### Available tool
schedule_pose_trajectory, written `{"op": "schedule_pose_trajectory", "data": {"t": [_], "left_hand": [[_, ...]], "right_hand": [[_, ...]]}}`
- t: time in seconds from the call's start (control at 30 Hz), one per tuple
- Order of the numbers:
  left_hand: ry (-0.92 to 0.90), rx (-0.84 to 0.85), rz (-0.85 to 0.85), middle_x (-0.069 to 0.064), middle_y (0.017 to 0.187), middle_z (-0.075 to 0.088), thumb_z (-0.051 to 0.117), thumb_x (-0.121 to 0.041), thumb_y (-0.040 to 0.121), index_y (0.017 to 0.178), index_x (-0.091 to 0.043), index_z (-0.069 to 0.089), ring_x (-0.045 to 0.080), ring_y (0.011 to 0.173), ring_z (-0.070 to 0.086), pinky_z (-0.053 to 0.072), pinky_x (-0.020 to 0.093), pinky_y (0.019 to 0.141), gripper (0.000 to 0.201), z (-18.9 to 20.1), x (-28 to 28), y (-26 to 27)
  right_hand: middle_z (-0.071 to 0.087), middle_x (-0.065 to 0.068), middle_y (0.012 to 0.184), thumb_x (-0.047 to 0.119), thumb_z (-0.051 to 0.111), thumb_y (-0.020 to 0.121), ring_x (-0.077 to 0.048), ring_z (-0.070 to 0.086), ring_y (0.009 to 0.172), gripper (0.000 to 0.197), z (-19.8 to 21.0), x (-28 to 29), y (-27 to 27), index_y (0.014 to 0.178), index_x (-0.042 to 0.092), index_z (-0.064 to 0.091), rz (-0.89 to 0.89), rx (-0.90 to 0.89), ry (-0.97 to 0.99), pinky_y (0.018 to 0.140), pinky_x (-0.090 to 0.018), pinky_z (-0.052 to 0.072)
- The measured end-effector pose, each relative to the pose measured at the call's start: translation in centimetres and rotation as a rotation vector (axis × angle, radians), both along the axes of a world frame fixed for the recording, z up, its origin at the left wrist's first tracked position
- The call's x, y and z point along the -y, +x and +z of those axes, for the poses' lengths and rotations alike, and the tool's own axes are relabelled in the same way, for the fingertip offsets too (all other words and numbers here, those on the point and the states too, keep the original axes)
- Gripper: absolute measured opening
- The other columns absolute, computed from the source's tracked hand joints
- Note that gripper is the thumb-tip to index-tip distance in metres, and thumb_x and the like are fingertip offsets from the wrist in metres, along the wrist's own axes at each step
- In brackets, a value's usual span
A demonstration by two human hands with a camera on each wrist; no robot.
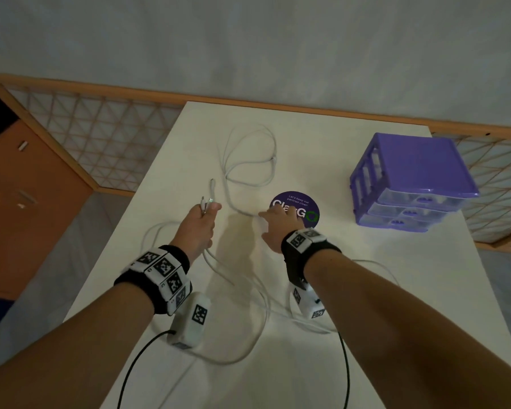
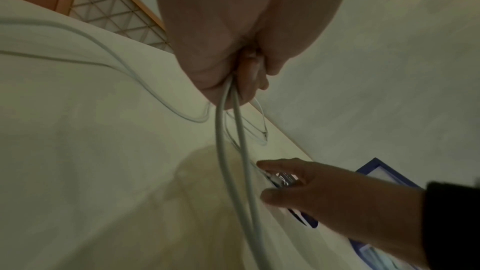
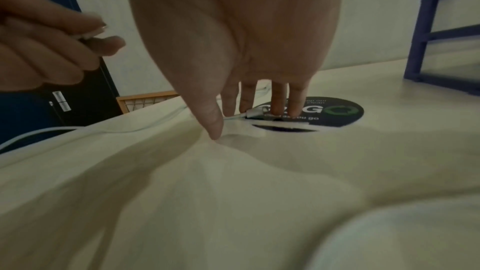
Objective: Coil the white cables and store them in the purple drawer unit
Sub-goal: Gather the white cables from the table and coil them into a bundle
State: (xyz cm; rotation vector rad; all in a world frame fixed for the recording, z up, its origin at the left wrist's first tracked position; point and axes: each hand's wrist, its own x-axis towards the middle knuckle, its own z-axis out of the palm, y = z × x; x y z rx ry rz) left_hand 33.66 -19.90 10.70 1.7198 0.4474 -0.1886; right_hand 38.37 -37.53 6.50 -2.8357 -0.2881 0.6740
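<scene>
The left hand (image 1: 199, 224) grips white cables (image 1: 250, 160) near their plugs; the right hand (image 1: 278, 224), fingers straight, touches a cable connector (image 3: 255, 112) on the tabletop (image 1: 366, 276). The loose loops beyond both hands could snag and tangle if pulled quickly. The purple drawer unit (image 1: 410, 184) stands right of the right hand, drawers closed, a round sticker (image 1: 307, 214) under its fingertips.

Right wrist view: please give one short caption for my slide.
Right hand reaches straight fingers onto a white cable plug lying at the round dark sticker.
</scene>
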Motion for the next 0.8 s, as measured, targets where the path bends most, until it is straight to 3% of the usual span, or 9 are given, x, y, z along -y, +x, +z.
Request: {"op": "schedule_pose_trajectory", "data": {"t": [0.13, 0.23, 0.37, 0.47, 0.53, 0.6, 0.63, 0.7, 0.8], "left_hand": [[0.054, -0.012, -0.062, -0.002, 0.062, 0.03, 0.042, -0.037, 0.096, 0.099, -0.016, 0.048, 0.013, 0.053, 0.026, 0.025, 0.026, 0.049, 0.022, 0.3, 1.2, -0.2], [0.076, -0.011, -0.104, -0.001, 0.061, 0.029, 0.044, -0.039, 0.094, 0.091, -0.016, 0.043, 0.014, 0.052, 0.025, 0.024, 0.027, 0.047, 0.023, 0.7, 2.4, -0.6], [0.044, 0.001, -0.115, -0.001, 0.06, 0.03, 0.04, -0.036, 0.096, 0.089, -0.019, 0.055, 0.014, 0.051, 0.027, 0.023, 0.025, 0.048, 0.024, 1.6, 4.4, -1.4], [-0.005, 0.01, -0.102, -0.001, 0.059, 0.03, 0.036, -0.037, 0.098, 0.084, -0.019, 0.052, 0.012, 0.049, 0.026, 0.02, 0.023, 0.046, 0.027, 2.5, 6.0, -2.3], [-0.037, 0.009, -0.1, -0.002, 0.059, 0.03, 0.036, -0.037, 0.098, 0.081, -0.019, 0.049, 0.01, 0.047, 0.025, 0.019, 0.02, 0.042, 0.029, 3.2, 7.3, -3.0], [-0.064, 0.014, -0.113, -0.004, 0.058, 0.03, 0.036, -0.037, 0.098, 0.08, -0.019, 0.048, 0.008, 0.043, 0.025, 0.019, 0.018, 0.037, 0.029, 3.9, 8.6, -4.0], [-0.08, 0.022, -0.129, -0.004, 0.058, 0.03, 0.036, -0.038, 0.098, 0.08, -0.019, 0.047, 0.006, 0.04, 0.026, 0.02, 0.017, 0.037, 0.029, 4.3, 9.2, -4.6], [-0.124, 0.039, -0.173, -0.005, 0.057, 0.029, 0.038, -0.04, 0.098, 0.08, -0.018, 0.048, 0.004, 0.036, 0.026, 0.02, 0.017, 0.036, 0.03, 5.0, 10.4, -5.8], [-0.167, 0.063, -0.256, -0.007, 0.055, 0.03, 0.041, -0.049, 0.094, 0.09, -0.015, 0.051, 0.003, 0.036, 0.027, 0.022, 0.016, 0.035, 0.035, 6.2, 12.0, -7.3]], "right_hand": [[0.046, -0.009, 0.135, 0.021, 0.052, 0.09, -0.033, 0.035, 0.13, 0.039, -0.3, 1.0, -2.7, 0.128, 0.014, 0.05, -0.043, 0.138, -0.077, 0.103, -0.043, 0.039], [0.059, -0.012, 0.12, 0.019, 0.053, 0.087, -0.03, 0.053, 0.113, 0.033, 0.1, 2.6, -4.9, 0.118, 0.008, 0.056, -0.15, 0.034, -0.039, 0.089, -0.037, 0.047], [0.068, -0.014, 0.101, 0.026, 0.056, 0.085, -0.03, 0.063, 0.097, 0.031, 2.8, 5.5, -7.5, 0.1, 0.001, 0.065, -0.348, -0.034, 0.211, 0.081, -0.035, 0.05], [0.063, -0.009, 0.065, 0.021, 0.054, 0.086, -0.022, 0.061, 0.061, 0.019, 5.4, 7.3, -9.8, 0.073, 0.007, 0.058, -0.566, -0.04, 0.583, 0.07, -0.036, 0.055], [0.058, -0.007, 0.065, 0.012, 0.055, 0.088, -0.018, 0.058, 0.051, 0.011, 7.0, 8.0, -11.5, 0.078, 0.007, 0.055, -0.758, -0.098, 0.982, 0.06, -0.034, 0.055], [0.057, -0.012, 0.072, 0.0, 0.055, 0.089, -0.025, 0.061, 0.056, 0.003, 8.6, 8.4, -13.2, 0.089, 0.003, 0.053, -0.877, -0.133, 1.327, 0.061, -0.034, 0.058], [0.057, -0.014, 0.075, -0.005, 0.055, 0.087, -0.028, 0.061, 0.059, 0.01, 9.2, 8.4, -13.9, 0.092, 0.003, 0.051, -0.899, -0.129, 1.435, 0.062, -0.035, 0.058], [0.06, -0.016, 0.079, -0.007, 0.06, 0.084, -0.028, 0.064, 0.062, 0.017, 10.5, 8.5, -15.0, 0.091, 0.006, 0.05, -0.902, -0.094, 1.539, 0.062, -0.032, 0.058], [0.066, -0.01, 0.082, 0.006, 0.069, 0.082, -0.024, 0.066, 0.067, 0.016, 12.0, 8.8, -16.2, 0.087, 0.012, 0.055, -0.883, -0.026, 1.528, 0.063, -0.027, 0.055]]}}
